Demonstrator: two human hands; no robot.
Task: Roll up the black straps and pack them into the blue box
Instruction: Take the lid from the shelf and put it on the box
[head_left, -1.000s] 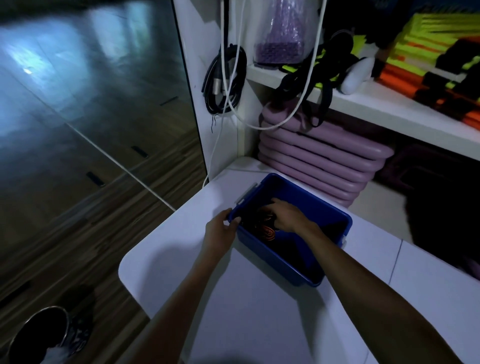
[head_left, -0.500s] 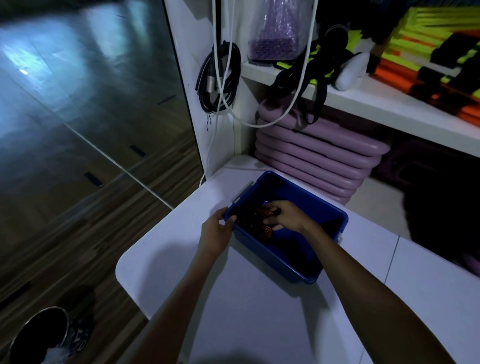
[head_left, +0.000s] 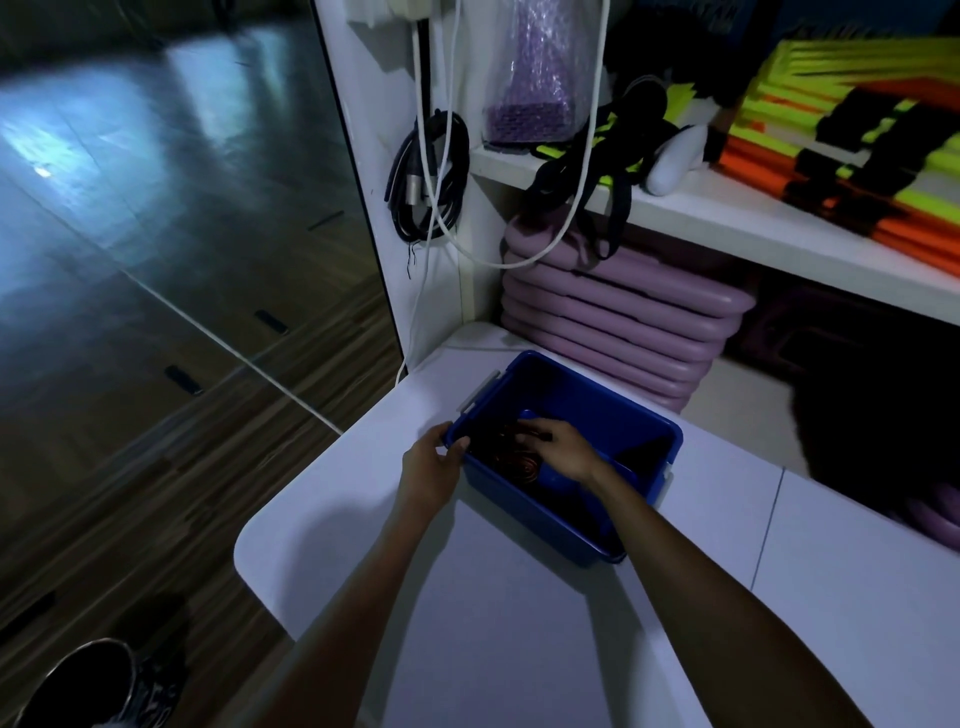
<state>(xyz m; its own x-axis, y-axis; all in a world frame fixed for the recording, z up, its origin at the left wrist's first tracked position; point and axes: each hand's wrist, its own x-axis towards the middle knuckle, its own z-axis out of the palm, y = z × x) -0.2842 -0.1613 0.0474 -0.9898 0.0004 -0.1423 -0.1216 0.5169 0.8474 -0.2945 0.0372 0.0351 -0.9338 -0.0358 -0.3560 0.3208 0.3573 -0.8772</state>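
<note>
Left hand: outside the box, curled around its near-left corner, thumb hooked over the rim, gripping the plastic.
Right hand: reaching down inside the box, palm down, fingers bent over the coiled straps; whether gripping or only pressing on them, cannot tell.
Black straps: rolled into a coil with orange-red edging showing, lying low in the left half of the box, partly hidden under the right hand.
Blue box: open-topped, set at an angle on the table, grey latch on its left end, dark inside.
White table: rounded corner at left, bare surface in front of the box.
Purple mats: stacked just behind the box, under a white shelf.
Black cable: looped and hanging on the white panel, beside white cords.
Shelf contents: yellow and orange folded items at right, dim.
Lighting: low, details murky.
</note>
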